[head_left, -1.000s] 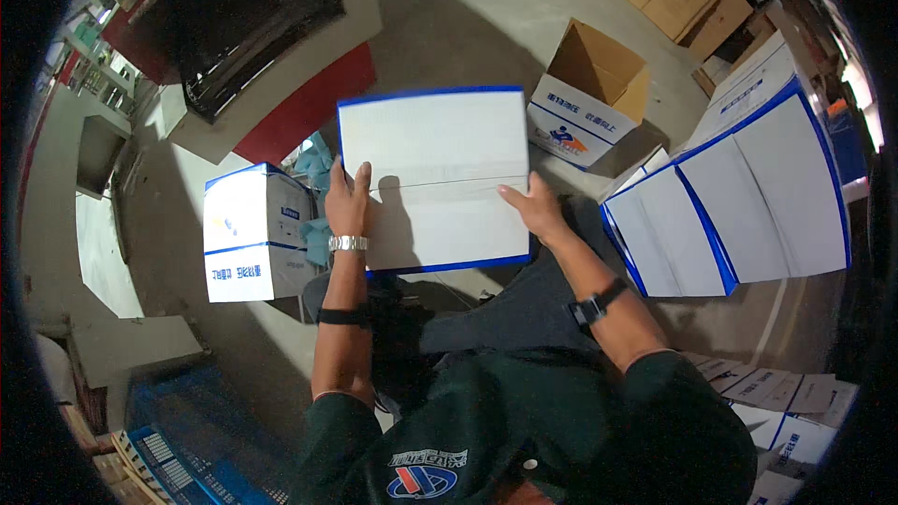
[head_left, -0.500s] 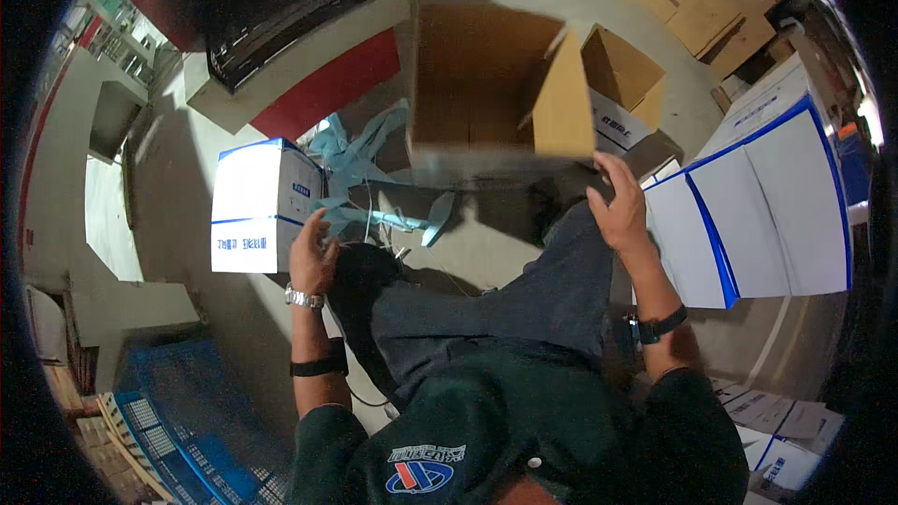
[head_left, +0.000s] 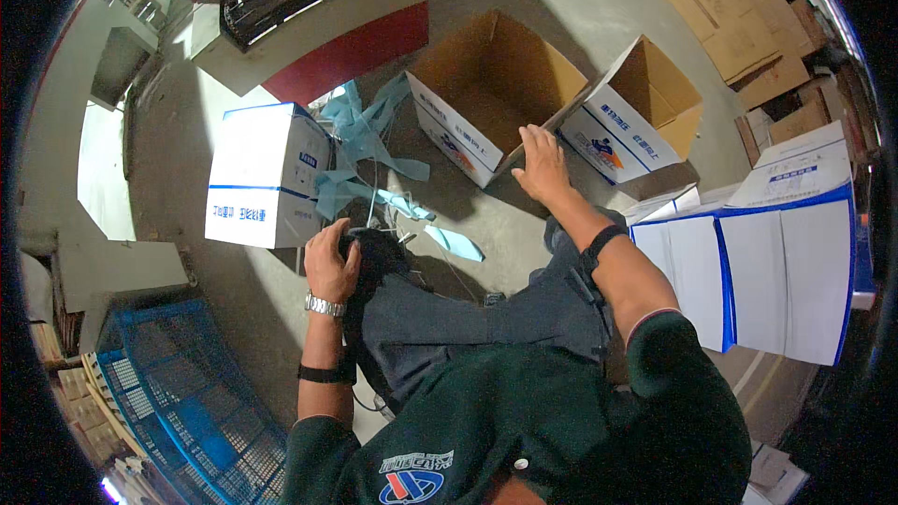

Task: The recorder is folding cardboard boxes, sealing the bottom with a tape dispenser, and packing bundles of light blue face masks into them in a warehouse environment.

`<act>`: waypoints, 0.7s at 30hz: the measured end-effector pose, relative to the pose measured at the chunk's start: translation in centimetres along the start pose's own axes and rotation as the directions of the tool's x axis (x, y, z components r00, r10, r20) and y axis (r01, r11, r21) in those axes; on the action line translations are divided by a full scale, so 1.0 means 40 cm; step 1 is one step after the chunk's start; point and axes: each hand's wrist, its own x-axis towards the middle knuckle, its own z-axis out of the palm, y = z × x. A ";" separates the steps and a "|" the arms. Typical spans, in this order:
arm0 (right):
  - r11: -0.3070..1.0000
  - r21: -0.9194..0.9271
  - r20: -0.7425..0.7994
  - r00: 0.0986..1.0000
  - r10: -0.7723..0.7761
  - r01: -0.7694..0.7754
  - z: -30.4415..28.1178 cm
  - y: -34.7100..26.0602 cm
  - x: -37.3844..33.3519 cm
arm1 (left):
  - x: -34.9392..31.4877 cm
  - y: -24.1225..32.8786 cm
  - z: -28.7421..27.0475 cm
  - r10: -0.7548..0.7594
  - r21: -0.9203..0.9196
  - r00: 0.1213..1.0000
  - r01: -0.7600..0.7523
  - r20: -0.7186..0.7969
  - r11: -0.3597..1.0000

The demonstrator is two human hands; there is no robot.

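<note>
Between the two grips lies the lap, in dark trousers (head_left: 486, 327). Over the knee on its own side, the left grip (head_left: 331, 260) holds nothing, its fingers loosely bent and apart from the thumb. Farther forward, the right grip (head_left: 544, 168) is also empty, fingers extended and spread a little, at the near right corner of the big box (head_left: 451, 136); whether the fingertips touch the cardboard I cannot tell. That box stands on the floor (head_left: 510, 234) ahead of both grips, mouth up and open. The step in hand looks to be placing it beside the small box (head_left: 599, 145), likewise open, just past the right grip. If its position needs adjusting, the next move calls for the right fingers to close on the near wall, and for the left to reach forward to steady the other side. Right of the right grip are white cartons (head_left: 776, 271) edged in blue. Ahead and left of the left grip sits a shut box (head_left: 248, 173), with teal strips (head_left: 360, 122) lying between it and the big one. Beyond them runs a red panel (head_left: 351, 51); farthest from the right grip, brown cardboard (head_left: 716, 14) is piled.
</note>
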 end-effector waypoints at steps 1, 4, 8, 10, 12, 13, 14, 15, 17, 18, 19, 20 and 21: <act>0.999 -0.012 -0.045 0.998 0.035 -0.036 0.015 0.004 0.021 | 0.002 -0.001 -0.003 -0.009 0.001 1.000 0.009 0.000 1.000; 0.999 0.012 0.068 0.997 0.036 -0.037 0.043 0.012 0.068 | 0.008 -0.008 -0.013 -0.039 -0.006 0.999 0.039 -0.021 0.999; 0.980 -0.199 0.425 0.901 0.087 -0.001 0.009 -0.059 0.162 | 0.011 -0.010 -0.021 -0.028 -0.045 0.999 0.027 -0.027 0.999; 0.931 -0.284 0.699 0.714 0.039 0.228 -0.005 -0.074 0.198 | 0.011 -0.016 -0.012 -0.054 -0.067 0.999 0.054 -0.004 0.996; 0.970 -0.156 0.728 0.685 -0.016 0.188 -0.022 -0.085 0.208 | 0.007 -0.047 0.017 -0.033 -0.064 0.999 0.031 -0.031 0.997; 0.989 -0.023 0.738 0.670 -0.082 0.146 -0.032 -0.091 0.211 | 0.007 -0.060 0.028 -0.009 -0.057 0.998 0.005 -0.070 0.998; 0.997 -0.018 0.705 0.709 -0.037 0.070 -0.008 -0.102 0.226 | 0.000 -0.067 0.022 -0.052 -0.097 0.997 0.045 -0.064 0.994; 1.000 -0.014 0.664 0.747 0.018 -0.011 0.027 -0.103 0.243 | -0.006 -0.063 0.010 -0.086 -0.140 0.995 0.077 -0.055 0.987; 0.985 0.034 0.656 0.748 0.104 -0.166 0.118 -0.091 0.260 | -0.019 -0.062 -0.006 -0.120 -0.212 0.989 0.098 -0.091 0.972; 0.983 0.052 0.686 0.722 0.095 -0.178 0.179 -0.080 0.272 | -0.023 -0.077 -0.001 -0.092 -0.226 0.992 0.070 -0.088 0.972; 0.980 0.071 0.717 0.693 0.080 -0.186 0.216 -0.071 0.279 | -0.026 -0.097 0.004 -0.105 -0.253 0.991 0.082 -0.079 0.964; 0.980 0.065 0.713 0.696 0.087 -0.189 0.218 -0.075 0.278 | -0.030 -0.110 0.008 -0.135 -0.274 0.988 0.110 -0.074 0.955; 0.986 0.069 0.612 0.787 0.079 -0.152 0.211 -0.066 0.274 | -0.015 -0.102 0.012 -0.126 -0.286 0.989 0.100 -0.075 0.953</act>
